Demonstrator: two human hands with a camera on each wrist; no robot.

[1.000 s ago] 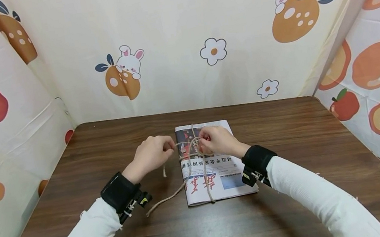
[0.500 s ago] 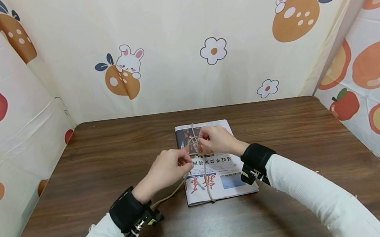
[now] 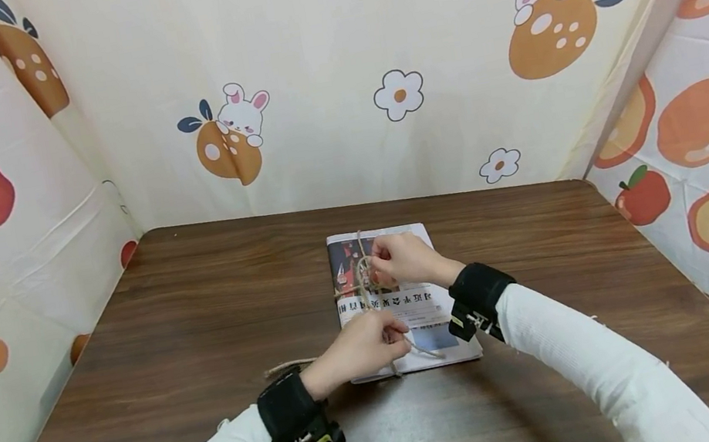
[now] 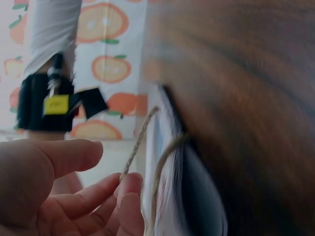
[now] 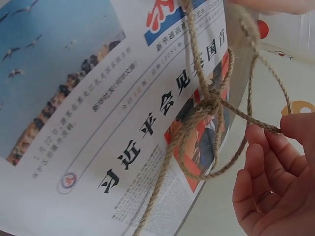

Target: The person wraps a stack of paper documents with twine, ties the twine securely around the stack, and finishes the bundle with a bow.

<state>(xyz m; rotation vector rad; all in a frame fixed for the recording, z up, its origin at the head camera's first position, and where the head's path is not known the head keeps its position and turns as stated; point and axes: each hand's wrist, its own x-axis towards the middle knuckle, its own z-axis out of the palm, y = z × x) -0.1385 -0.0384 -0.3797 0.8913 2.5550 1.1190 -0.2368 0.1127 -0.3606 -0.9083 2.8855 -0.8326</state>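
A folded stack of newspapers lies on the table with twine crossing it both ways. In the right wrist view the twine's knot sits on the top sheet, with loose loops beside it. My right hand pinches a strand at the stack's upper part, between thumb and fingers. Over the stack's near left part is my left hand, its fingers curled on a strand whose end sticks out to the right. The left wrist view shows that strand at the fingertips, the thumb apart.
The brown wooden table extends around the stack. A patterned cloth wall stands along its back, with more printed cloth at both sides. Each wrist carries a black strap with a small camera; the left one hangs low over the table.
My left hand has moved from the stack's left side toward me and to the right, drawing the twine along with it. My right hand stays at the upper part of the stack.
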